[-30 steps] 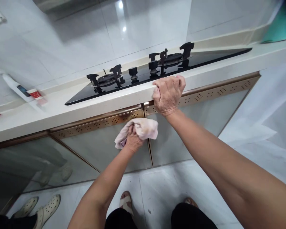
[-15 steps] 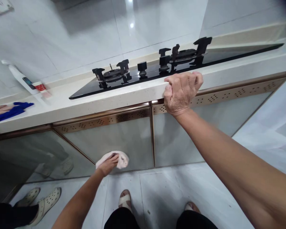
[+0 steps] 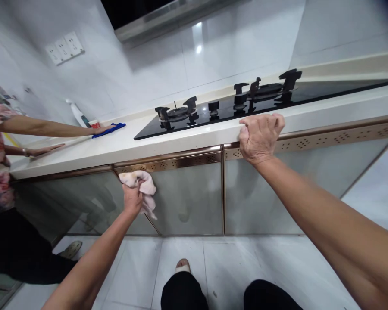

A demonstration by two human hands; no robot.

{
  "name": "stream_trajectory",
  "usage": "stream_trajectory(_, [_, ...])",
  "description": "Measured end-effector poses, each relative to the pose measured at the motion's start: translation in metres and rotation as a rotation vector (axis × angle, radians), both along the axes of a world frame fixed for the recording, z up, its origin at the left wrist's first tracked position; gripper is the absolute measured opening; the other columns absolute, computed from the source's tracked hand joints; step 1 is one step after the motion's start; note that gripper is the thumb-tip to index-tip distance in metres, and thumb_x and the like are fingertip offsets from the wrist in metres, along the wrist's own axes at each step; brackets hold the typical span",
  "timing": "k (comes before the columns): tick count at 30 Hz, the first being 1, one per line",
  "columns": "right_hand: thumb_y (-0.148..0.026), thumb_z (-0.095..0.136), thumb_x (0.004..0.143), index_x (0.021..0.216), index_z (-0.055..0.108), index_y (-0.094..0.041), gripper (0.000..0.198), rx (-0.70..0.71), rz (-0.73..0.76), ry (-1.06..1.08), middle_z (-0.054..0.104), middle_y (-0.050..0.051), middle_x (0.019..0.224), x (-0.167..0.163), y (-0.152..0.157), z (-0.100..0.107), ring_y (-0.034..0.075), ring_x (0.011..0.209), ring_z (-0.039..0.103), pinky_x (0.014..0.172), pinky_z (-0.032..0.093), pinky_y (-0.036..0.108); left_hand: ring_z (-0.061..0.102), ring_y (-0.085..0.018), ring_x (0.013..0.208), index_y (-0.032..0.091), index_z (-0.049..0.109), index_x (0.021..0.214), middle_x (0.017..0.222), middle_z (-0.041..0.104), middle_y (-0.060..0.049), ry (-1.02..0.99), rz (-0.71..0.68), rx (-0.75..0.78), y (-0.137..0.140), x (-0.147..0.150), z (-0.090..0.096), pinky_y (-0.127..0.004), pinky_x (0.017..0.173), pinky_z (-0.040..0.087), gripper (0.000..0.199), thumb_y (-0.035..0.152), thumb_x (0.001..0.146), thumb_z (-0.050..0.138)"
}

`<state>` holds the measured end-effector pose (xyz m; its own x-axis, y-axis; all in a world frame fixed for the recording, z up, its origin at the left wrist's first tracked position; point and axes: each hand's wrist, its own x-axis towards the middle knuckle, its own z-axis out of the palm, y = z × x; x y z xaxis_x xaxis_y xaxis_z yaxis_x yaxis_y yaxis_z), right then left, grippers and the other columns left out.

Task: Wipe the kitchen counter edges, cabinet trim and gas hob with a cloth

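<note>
My left hand [image 3: 132, 199] is closed around a pale pink cloth [image 3: 146, 183], which bunches above my fingers and hangs down beside them. The cloth is against the upper left part of a glass cabinet door [image 3: 190, 193], by its metal frame. Farther right, my right hand [image 3: 260, 135] grips the front edge of the white countertop [image 3: 194, 140], its fingers curled over the top. Just behind that hand lies the black gas hob [image 3: 226, 113] with its burners and knobs.
At the left, another person [image 3: 0, 163] leans on the counter, one hand on a blue cloth [image 3: 111, 129]. A white bottle [image 3: 76, 113] and a red-and-white cup [image 3: 94, 124] stand near the wall. A range hood [image 3: 168, 19] hangs above. Tiled floor [image 3: 132, 267] lies below.
My left hand has moved the pink cloth up and left, from low on the cabinet door to near its top. My right hand stays on the counter edge. The view has shifted left, showing more of the other person.
</note>
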<state>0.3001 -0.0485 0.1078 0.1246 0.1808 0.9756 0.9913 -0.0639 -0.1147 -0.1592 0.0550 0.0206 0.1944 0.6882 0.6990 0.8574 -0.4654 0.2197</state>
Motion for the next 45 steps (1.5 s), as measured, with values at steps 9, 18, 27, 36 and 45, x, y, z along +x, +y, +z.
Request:
stream_trajectory(9, [-0.028,0.041,0.095,0.115,0.066,-0.022,0.032,-0.163,0.046,0.053,0.064,0.011,0.114,-0.008,-0.017,0.011,0.030,0.110,0.049,0.103,0.028,0.052,0.059,-0.024,0.106,0.025,0.066,0.112,0.110,0.066,-0.007,-0.059,-0.384,0.586,-0.068,0.101,0.098,-0.039,0.097,0.047,0.025,0.031,0.090,0.057])
stream_trajectory(18, [-0.026,0.041,0.096,0.113,0.067,-0.023,0.032,-0.126,0.066,0.022,0.067,0.008,0.109,-0.008,-0.021,0.015,0.027,0.105,0.051,0.099,0.029,0.045,0.051,-0.033,0.127,0.027,0.056,0.141,0.143,0.055,-0.015,0.445,-0.329,0.407,-0.058,0.260,0.167,-0.046,0.102,0.042,0.058,0.060,0.094,0.054])
stream_trajectory(27, [-0.027,0.040,0.094,0.112,0.066,-0.020,0.032,-0.146,-0.019,0.009,0.065,0.010,0.106,-0.003,-0.018,0.010,0.029,0.104,0.050,0.099,0.030,0.047,0.058,-0.027,0.111,0.029,0.057,0.137,0.125,0.061,-0.012,0.486,-0.378,0.322,-0.063,0.276,0.172,-0.035,0.084,0.045,0.060,0.066,0.089,0.059])
stream_trajectory(36, [-0.030,0.041,0.097,0.116,0.067,-0.024,0.033,-0.148,0.049,-0.002,0.067,0.009,0.112,0.000,-0.023,0.009,0.029,0.106,0.051,0.100,0.030,0.049,0.059,-0.030,0.099,0.024,0.061,0.130,0.112,0.064,-0.014,0.408,-0.159,0.267,-0.011,0.129,0.165,-0.037,0.080,0.042,0.068,0.069,0.080,0.068])
stream_trajectory(45, [-0.031,0.038,0.096,0.110,0.066,-0.023,0.033,-0.087,0.055,0.072,0.066,0.009,0.108,-0.008,-0.012,0.008,0.028,0.105,0.050,0.101,0.028,0.049,0.051,-0.037,0.111,0.024,0.062,0.120,0.111,0.060,-0.016,0.324,0.151,0.227,0.029,-0.029,0.175,-0.048,0.089,0.043,0.063,0.072,0.080,0.063])
